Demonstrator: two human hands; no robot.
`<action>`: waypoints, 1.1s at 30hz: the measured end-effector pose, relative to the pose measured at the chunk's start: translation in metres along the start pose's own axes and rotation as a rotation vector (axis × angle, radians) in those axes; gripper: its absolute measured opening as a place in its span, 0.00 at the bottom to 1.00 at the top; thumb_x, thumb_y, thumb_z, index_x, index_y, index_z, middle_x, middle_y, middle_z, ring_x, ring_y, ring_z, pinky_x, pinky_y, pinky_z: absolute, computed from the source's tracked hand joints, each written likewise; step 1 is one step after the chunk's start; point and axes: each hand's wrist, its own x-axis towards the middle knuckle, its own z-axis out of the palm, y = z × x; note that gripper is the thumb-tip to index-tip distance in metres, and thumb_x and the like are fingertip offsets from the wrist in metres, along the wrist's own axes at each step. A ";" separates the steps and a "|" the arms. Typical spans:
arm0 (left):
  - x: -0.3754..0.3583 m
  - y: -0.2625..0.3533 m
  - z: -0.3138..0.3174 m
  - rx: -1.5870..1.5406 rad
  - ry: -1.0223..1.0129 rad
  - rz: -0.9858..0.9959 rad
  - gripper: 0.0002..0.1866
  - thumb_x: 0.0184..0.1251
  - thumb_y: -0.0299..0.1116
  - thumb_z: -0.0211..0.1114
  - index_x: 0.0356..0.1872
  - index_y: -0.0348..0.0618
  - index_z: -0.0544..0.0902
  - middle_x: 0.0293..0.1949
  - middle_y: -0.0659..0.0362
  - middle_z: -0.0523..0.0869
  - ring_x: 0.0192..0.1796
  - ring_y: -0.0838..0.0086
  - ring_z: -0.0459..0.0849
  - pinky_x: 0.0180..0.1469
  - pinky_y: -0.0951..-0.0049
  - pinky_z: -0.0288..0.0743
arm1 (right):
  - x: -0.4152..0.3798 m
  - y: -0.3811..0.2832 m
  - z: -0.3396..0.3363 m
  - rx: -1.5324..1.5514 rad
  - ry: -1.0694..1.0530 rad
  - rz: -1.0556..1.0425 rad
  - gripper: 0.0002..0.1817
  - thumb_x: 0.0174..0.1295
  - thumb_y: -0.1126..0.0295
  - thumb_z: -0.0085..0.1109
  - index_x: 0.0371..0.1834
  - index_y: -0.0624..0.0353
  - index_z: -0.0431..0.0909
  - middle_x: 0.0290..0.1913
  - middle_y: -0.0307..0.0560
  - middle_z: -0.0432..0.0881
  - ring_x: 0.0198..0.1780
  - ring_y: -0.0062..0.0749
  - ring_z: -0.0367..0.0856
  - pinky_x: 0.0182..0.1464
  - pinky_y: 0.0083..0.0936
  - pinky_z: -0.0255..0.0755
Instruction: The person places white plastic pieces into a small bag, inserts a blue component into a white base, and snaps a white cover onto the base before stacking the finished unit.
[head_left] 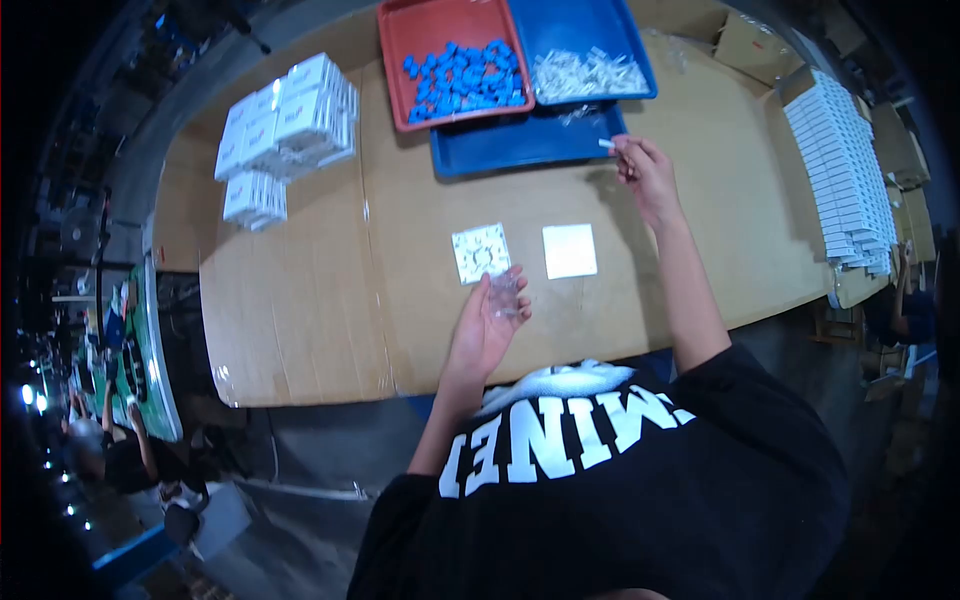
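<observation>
My left hand (482, 332), palm up near the table's front, has its fingers curled round a small clear plastic packet (505, 296). Just beyond those fingertips lies a white square plate with a dark pattern (480, 252). To its right, a plain white square piece (569, 251) rests flat on the cardboard. My right hand (648, 180) is raised by the front edge of the lower blue tray (470, 160), pinching a small white stick-like piece (607, 144) between thumb and fingers.
A red tray (400, 30) of blue plastic parts and a blue tray (640, 60) of small clear-white pieces stand at the back. Stacked white boxes (290, 120) sit at left, more box stacks (835, 170) at right. Another person (135, 455) is at far left, by a green table.
</observation>
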 end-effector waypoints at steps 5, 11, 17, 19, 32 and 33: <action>0.006 0.006 0.007 0.000 -0.020 -0.025 0.31 0.86 0.54 0.50 0.69 0.35 0.76 0.52 0.56 0.87 0.47 0.71 0.84 0.55 0.68 0.80 | -0.086 0.039 0.032 0.204 -0.113 0.271 0.07 0.70 0.72 0.65 0.47 0.63 0.86 0.35 0.37 0.83 0.30 0.15 0.74 0.32 0.18 0.70; 0.009 0.012 0.026 0.113 -0.024 -0.012 0.32 0.86 0.56 0.49 0.67 0.35 0.78 0.55 0.54 0.87 0.48 0.71 0.85 0.54 0.69 0.81 | -0.099 0.000 0.071 -0.325 -0.480 0.048 0.09 0.68 0.75 0.67 0.50 0.62 0.89 0.41 0.37 0.86 0.35 0.14 0.77 0.36 0.16 0.70; 0.002 0.015 0.032 0.137 -0.002 0.016 0.29 0.86 0.55 0.51 0.64 0.37 0.79 0.55 0.53 0.88 0.48 0.71 0.86 0.54 0.68 0.82 | -0.095 -0.029 0.086 -0.549 -0.687 -0.119 0.10 0.66 0.73 0.67 0.49 0.60 0.90 0.37 0.39 0.89 0.35 0.18 0.78 0.38 0.20 0.72; 0.000 0.013 0.031 0.137 -0.002 0.022 0.28 0.86 0.54 0.52 0.63 0.37 0.79 0.54 0.53 0.88 0.48 0.71 0.86 0.54 0.68 0.82 | -0.098 -0.037 0.090 -0.627 -0.721 -0.049 0.10 0.66 0.74 0.67 0.48 0.60 0.90 0.38 0.39 0.89 0.36 0.19 0.80 0.39 0.20 0.72; -0.002 -0.002 0.014 0.155 -0.119 -0.061 0.23 0.87 0.52 0.49 0.61 0.43 0.78 0.50 0.56 0.86 0.50 0.71 0.87 0.53 0.70 0.84 | -0.078 -0.025 0.092 -0.696 -1.290 -0.021 0.11 0.69 0.73 0.63 0.50 0.62 0.89 0.64 0.50 0.83 0.59 0.38 0.83 0.62 0.32 0.76; -0.003 -0.003 0.014 0.129 -0.119 -0.055 0.23 0.87 0.52 0.49 0.61 0.43 0.78 0.50 0.56 0.86 0.50 0.71 0.87 0.54 0.70 0.84 | -0.078 -0.025 0.092 -0.684 -1.317 0.043 0.12 0.71 0.71 0.62 0.51 0.62 0.89 0.65 0.51 0.82 0.60 0.39 0.83 0.63 0.32 0.75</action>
